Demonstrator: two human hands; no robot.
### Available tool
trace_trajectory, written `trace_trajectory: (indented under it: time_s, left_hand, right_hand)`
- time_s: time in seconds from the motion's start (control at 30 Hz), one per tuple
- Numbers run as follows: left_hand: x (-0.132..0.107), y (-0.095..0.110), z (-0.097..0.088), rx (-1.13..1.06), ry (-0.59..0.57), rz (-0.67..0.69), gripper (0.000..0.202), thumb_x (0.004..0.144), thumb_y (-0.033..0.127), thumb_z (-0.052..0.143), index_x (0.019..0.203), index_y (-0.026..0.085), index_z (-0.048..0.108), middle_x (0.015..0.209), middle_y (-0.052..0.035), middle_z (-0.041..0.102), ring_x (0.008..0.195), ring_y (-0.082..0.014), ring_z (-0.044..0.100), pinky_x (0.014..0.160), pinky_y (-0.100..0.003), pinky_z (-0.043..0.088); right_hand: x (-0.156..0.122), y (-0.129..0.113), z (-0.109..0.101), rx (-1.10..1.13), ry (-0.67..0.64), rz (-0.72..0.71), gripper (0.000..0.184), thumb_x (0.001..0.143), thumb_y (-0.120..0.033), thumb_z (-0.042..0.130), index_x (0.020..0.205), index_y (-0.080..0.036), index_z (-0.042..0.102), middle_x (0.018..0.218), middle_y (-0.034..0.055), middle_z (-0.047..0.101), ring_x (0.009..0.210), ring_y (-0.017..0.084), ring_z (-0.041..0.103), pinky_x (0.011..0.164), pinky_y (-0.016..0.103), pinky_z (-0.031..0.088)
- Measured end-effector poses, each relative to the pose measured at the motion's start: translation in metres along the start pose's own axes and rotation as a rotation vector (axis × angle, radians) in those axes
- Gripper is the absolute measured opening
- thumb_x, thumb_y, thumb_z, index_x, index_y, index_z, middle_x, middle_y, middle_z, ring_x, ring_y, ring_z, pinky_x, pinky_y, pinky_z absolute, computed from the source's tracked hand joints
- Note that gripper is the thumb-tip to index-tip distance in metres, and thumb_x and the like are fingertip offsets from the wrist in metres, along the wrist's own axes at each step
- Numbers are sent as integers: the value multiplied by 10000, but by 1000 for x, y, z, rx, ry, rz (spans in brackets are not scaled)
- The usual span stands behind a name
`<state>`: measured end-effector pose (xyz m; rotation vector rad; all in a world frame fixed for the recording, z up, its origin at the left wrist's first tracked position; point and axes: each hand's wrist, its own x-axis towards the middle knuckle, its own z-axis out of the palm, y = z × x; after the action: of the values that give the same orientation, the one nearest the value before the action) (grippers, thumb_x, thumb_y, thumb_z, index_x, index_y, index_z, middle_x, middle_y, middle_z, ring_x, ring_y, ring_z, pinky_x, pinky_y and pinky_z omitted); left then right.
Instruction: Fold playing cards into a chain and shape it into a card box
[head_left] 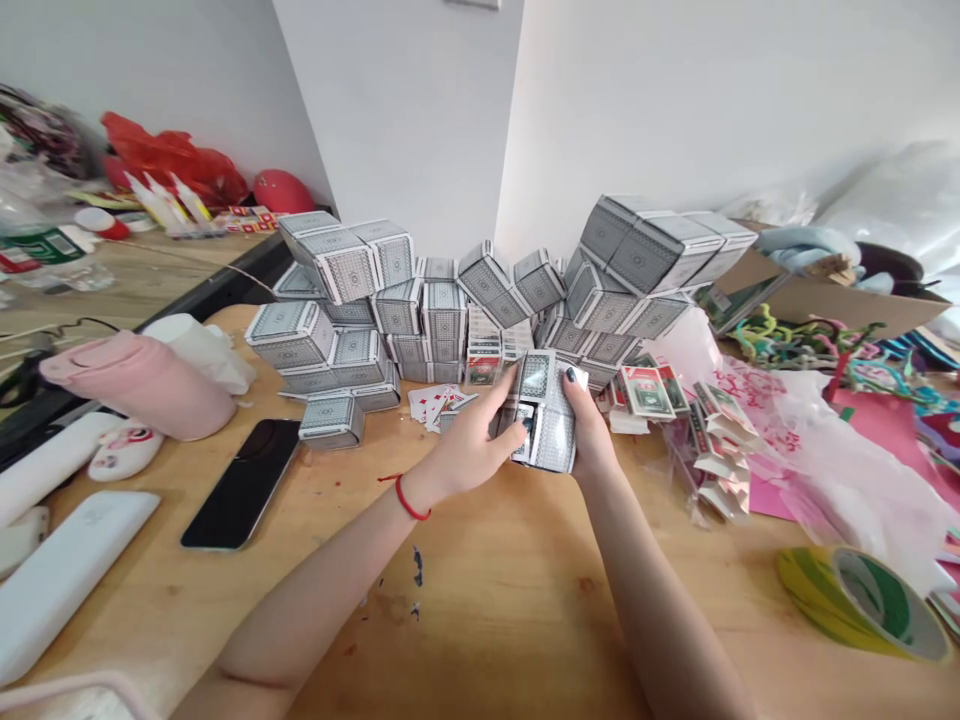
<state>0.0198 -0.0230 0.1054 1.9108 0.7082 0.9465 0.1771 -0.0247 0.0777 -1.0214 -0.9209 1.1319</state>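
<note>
Between my two hands is a block of boxes folded from grey-patterned playing cards, held just above the table. My left hand grips its left side, the thumb pressing near an open gap in the front. On the opposite side my right hand is wrapped round it, thumb at the upper corner. Behind them rises a stepped structure of similar card boxes, stacked higher at both ends. Several loose playing cards lie face up left of my hands. Red-and-green card packs are stacked to the right.
A black phone, a pink bottle and a white power bank lie at left. Opened card cartons, a crumpled plastic bag and a yellow-green tape roll are on the right. A wall stands behind.
</note>
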Motion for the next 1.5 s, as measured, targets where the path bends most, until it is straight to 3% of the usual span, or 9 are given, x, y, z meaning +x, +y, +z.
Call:
trace_trajectory:
  time_s: [0.2,0.57,0.67,0.87,1.1,1.5]
  left_hand:
    - [-5,5,9,140,32,61,543,873,279,369,1375,278,164,1462,-12,145,1339,-201,119,1111,-385,136]
    - [-7,-1,19,142,119,86,502,892,222,273,1377,266,150,1464,-4,139,1337,-178,128,1113,-376,130]
    - [-6,0,18,89,166,82,489,890,237,298,1365,269,189,1450,-8,191,1328,-179,165,1108,-374,146]
    - [0,-1,9,-42,278,-10,456,847,316,429,1291,284,332,1336,-45,394,1247,-232,330,1022,-418,308]
    - [2,-6,4,-98,285,-53,326,862,324,398,1178,244,404,1237,-63,461,1041,-181,503,897,-329,408]
    - [2,2,-1,-62,293,-18,279,889,303,328,1145,225,406,1264,-60,434,1058,-158,482,919,-298,379]
  right_hand:
    - [-1,-6,1,110,6,90,432,760,-539,479,1053,-227,534,1106,53,612,1006,249,580,824,420,492]
    - [-3,-1,8,72,4,67,462,779,-542,445,1113,-228,499,1019,54,638,950,244,596,799,420,490]
    - [-4,-3,9,70,17,50,448,775,-531,467,1121,-247,476,1055,48,619,939,239,598,789,408,492]
    - [-12,-9,13,-61,-42,-5,428,754,-461,549,1127,-284,435,1055,32,596,907,216,587,770,379,498]
    - [-12,-7,12,-96,-65,-2,423,766,-478,523,1129,-279,437,1027,31,594,885,211,581,743,360,501]
    - [-12,-10,11,-25,-83,1,376,765,-440,546,1090,-275,456,1056,28,584,934,218,565,799,373,470]
